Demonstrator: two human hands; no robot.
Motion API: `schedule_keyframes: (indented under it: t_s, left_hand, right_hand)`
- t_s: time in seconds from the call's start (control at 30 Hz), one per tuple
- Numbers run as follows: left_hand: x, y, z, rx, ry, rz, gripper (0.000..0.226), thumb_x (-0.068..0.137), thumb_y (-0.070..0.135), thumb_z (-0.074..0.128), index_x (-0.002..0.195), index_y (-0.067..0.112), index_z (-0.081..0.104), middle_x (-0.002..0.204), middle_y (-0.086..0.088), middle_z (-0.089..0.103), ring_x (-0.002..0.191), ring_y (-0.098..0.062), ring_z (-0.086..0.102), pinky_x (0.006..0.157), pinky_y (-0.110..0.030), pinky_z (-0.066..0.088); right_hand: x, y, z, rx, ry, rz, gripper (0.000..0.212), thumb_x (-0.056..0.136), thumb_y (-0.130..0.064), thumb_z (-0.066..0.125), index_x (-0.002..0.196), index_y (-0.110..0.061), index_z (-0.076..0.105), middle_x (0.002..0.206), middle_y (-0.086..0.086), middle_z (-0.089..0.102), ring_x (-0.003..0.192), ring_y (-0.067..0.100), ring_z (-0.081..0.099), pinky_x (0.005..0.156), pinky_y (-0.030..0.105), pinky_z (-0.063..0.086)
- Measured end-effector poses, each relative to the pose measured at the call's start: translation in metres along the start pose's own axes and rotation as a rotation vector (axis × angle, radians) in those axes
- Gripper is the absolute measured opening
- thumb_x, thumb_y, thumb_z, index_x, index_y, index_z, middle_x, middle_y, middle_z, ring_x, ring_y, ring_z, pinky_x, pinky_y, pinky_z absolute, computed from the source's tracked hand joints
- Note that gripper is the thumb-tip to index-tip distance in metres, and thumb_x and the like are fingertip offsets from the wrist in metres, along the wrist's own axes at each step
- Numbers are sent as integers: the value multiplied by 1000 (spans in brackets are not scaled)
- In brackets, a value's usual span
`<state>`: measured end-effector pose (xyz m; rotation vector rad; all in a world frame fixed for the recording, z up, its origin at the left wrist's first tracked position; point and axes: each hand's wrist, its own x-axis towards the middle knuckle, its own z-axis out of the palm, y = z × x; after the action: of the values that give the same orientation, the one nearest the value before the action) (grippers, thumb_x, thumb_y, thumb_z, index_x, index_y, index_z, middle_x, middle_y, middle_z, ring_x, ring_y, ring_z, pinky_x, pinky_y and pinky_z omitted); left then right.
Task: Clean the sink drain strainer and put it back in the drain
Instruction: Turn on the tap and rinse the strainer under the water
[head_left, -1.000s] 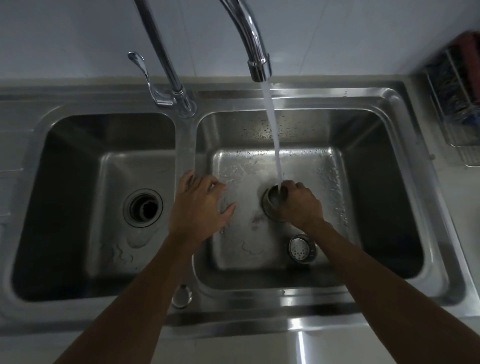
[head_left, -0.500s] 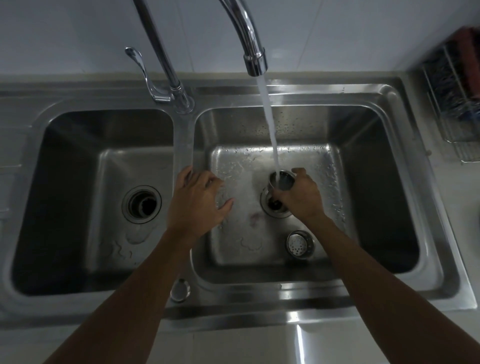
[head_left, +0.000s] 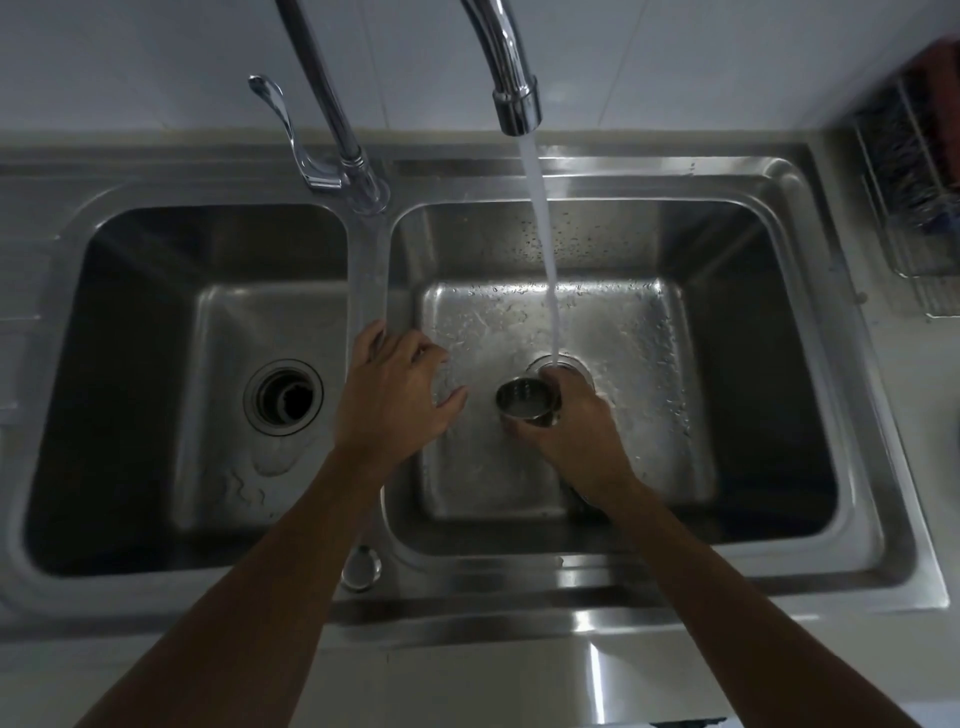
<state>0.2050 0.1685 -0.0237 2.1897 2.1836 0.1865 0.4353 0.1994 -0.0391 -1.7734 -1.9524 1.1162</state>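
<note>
- The right hand (head_left: 566, 431), fingers curled closed around the strainer (head_left: 527, 404), holds it at frame centre, just below the open drain (head_left: 558, 364).
- The left hand (head_left: 397, 395) hangs open, fingers spread, near the basin divider (head_left: 369, 270).
- Water (head_left: 543, 249) lands at the strainer's far rim; the wet metal could slip from the grip, or the stream may splash off it.

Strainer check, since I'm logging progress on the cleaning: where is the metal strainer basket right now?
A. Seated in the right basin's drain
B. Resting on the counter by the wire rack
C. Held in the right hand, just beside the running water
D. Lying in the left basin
C: the right hand grips the strainer basket above the right basin's floor, with the faucet stream falling just behind its rim.
</note>
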Motion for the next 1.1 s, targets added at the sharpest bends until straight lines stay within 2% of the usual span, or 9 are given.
schedule_keyframes:
  t_s: [0.1, 0.2, 0.27, 0.4, 0.5, 0.6, 0.67, 0.77, 1.1]
  left_hand:
    - [0, 0, 0, -2, -2, -4, 54, 89, 65, 56, 116, 21, 72, 112, 2, 69, 105, -18, 66, 120, -46, 26]
    - [0, 0, 0, -5, -6, -5, 55, 90, 66, 55, 117, 21, 71, 113, 2, 69, 107, -18, 66, 120, -46, 26]
    - [0, -1, 1, -8, -1, 0, 56, 90, 67, 54, 117, 21, 71, 113, 2, 69, 106, -18, 66, 120, -47, 27]
    - [-1, -2, 3, -2, 21, 3, 54, 89, 65, 56, 116, 21, 72, 112, 3, 68, 106, -17, 66, 120, -45, 27]
    - [-1, -1, 5, 0, 33, -2, 53, 89, 64, 57, 115, 21, 73, 110, 3, 68, 105, -17, 66, 121, -45, 26]
    - [-1, 0, 6, -2, 48, -4, 52, 88, 63, 58, 113, 21, 74, 109, 4, 68, 104, -17, 67, 121, -45, 27]
    - [-1, -1, 6, -5, 50, -2, 52, 88, 64, 58, 113, 21, 73, 109, 4, 68, 104, -17, 67, 121, -45, 27]
    - [-1, -1, 6, -3, 46, -1, 52, 89, 64, 57, 114, 21, 73, 110, 4, 68, 105, -16, 66, 121, -45, 26]
    - [-1, -2, 8, 10, 50, 2, 53, 90, 65, 54, 114, 22, 73, 110, 5, 67, 103, -16, 66, 120, -45, 27]
  right_hand:
    - [-6, 5, 22, 209, -255, 272, 69, 72, -38, 93, 129, -15, 62, 116, -4, 71, 97, 12, 68, 78, 23, 56]
    - [-2, 10, 33, 542, -508, 635, 50, 71, -39, 93, 105, -9, 72, 91, 6, 76, 75, 18, 74, 65, 32, 62]
    - [5, 16, 34, 631, -564, 770, 49, 73, -39, 92, 103, -6, 73, 83, 10, 76, 74, 24, 75, 68, 37, 62]
    - [11, 28, 28, 691, -509, 867, 44, 77, -39, 88, 107, -12, 70, 99, 16, 74, 85, 30, 75, 65, 36, 63]
    - [16, 34, 20, 639, -358, 790, 50, 75, -40, 89, 111, -9, 72, 102, 13, 74, 87, 25, 72, 70, 34, 61]
    - [20, 36, 10, 240, -77, 498, 69, 74, -42, 90, 129, -10, 63, 118, 9, 70, 106, 25, 68, 80, 29, 52]
    - [23, 35, 5, 93, 55, 304, 75, 76, -39, 90, 136, -10, 56, 126, 7, 68, 114, 25, 65, 88, 28, 50]
    - [31, 34, 0, 74, 111, 224, 76, 75, -32, 91, 137, -9, 55, 127, 6, 67, 115, 23, 65, 94, 31, 53]
    - [40, 25, -2, 101, 239, 82, 70, 74, -25, 90, 134, -12, 56, 121, 2, 68, 108, 15, 64, 87, 22, 50]
